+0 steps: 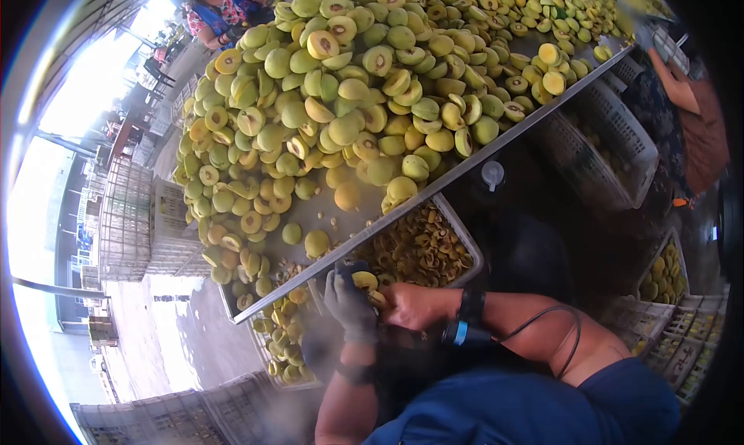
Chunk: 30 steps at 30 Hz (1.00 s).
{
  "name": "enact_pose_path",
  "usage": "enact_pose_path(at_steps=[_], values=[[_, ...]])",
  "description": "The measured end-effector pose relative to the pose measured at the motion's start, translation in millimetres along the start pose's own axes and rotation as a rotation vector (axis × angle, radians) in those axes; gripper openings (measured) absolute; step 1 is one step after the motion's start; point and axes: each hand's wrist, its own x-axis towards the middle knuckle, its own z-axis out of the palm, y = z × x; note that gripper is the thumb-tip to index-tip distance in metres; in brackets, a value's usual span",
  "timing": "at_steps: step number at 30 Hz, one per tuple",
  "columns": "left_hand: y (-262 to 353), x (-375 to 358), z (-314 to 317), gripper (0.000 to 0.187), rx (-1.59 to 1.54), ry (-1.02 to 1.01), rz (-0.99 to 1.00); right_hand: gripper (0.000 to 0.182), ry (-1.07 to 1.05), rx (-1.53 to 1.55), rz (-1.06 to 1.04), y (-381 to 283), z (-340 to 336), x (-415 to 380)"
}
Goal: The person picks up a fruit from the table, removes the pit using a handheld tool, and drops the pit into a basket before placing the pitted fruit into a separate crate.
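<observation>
My left hand [346, 299], in a grey glove, is closed around a halved yellow-green stone fruit [364, 280] just below the metal table edge. Close beside it, my bare right hand [415, 305] has its fingers curled in against the fruit. Whatever my right fingers grip is hidden from view. A crate of brown pits and scraps [422, 243] lies just beyond both hands. To the left of my gloved hand, a crate holds more fruit halves [285, 336].
A large heap of halved fruit [349, 96] covers the metal-edged table [434, 183]. White plastic crates [597, 146] stand under its right side. Stacked crates [666, 329] are at lower right. One person [701, 127] works at right, another [221, 11] at the far left.
</observation>
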Motion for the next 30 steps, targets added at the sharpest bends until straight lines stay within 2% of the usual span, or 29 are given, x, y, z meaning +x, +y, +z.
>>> enact_pose_path(at_steps=[1,2,4,6,7,8,11,13,14,17,19,20,21,23,25,26,29,30], values=[[5,-1,0,0.031,-0.019,-0.017,-0.012,0.029,0.071,-0.089,-0.074,6,9,0],[11,-4,0,0.031,0.098,-0.026,0.058,0.03,0.143,-0.177,-0.149,11,13,0],[20,-9,2,0.033,0.333,-0.05,0.192,0.022,0.024,-0.106,-0.195,20,6,1],[24,0,-5,0.034,0.027,-0.118,-0.036,0.016,-0.089,0.045,-0.085,22,5,-2],[26,4,-9,0.035,-0.127,-0.146,-0.148,0.014,-0.145,0.153,0.044,-5,-1,-8],[25,7,-11,0.036,-0.144,-0.2,-0.096,0.013,-0.2,0.259,0.17,-22,-4,-10],[20,8,-24,0.038,-0.124,-0.399,-0.017,0.014,-0.294,0.617,0.254,-19,9,-16],[24,10,-34,0.038,-0.042,-0.573,-0.031,0.021,-0.356,0.583,0.199,-12,17,-14],[22,10,-39,0.033,-0.025,-0.597,0.098,0.025,-0.388,0.567,0.174,-10,19,-14],[24,19,-60,0.027,0.648,-0.278,0.732,0.026,-0.292,0.551,0.198,-32,18,-19],[30,23,-89,0.024,0.132,0.13,0.072,0.02,-0.27,0.635,0.211,-23,13,-24],[22,33,-116,0.024,0.08,0.207,0.083,0.018,-0.259,0.677,0.219,-18,10,-25],[11,46,-149,0.023,0.03,0.285,0.092,0.018,-0.076,0.641,0.323,-3,10,-19],[3,64,-210,0.021,0.211,0.285,0.089,0.019,0.296,0.555,0.517,29,15,-6],[25,76,-230,0.021,0.694,0.345,-0.17,0.017,0.286,0.63,0.436,22,19,-7],[26,81,-231,0.027,1.301,0.384,0.033,0.016,0.28,0.665,0.397,16,20,-8],[16,114,-211,0.034,0.859,0.289,0.243,0.017,0.277,0.633,0.355,15,18,-1],[28,122,-185,0.037,0.971,0.157,0.178,0.018,0.284,0.578,0.359,11,18,0]])
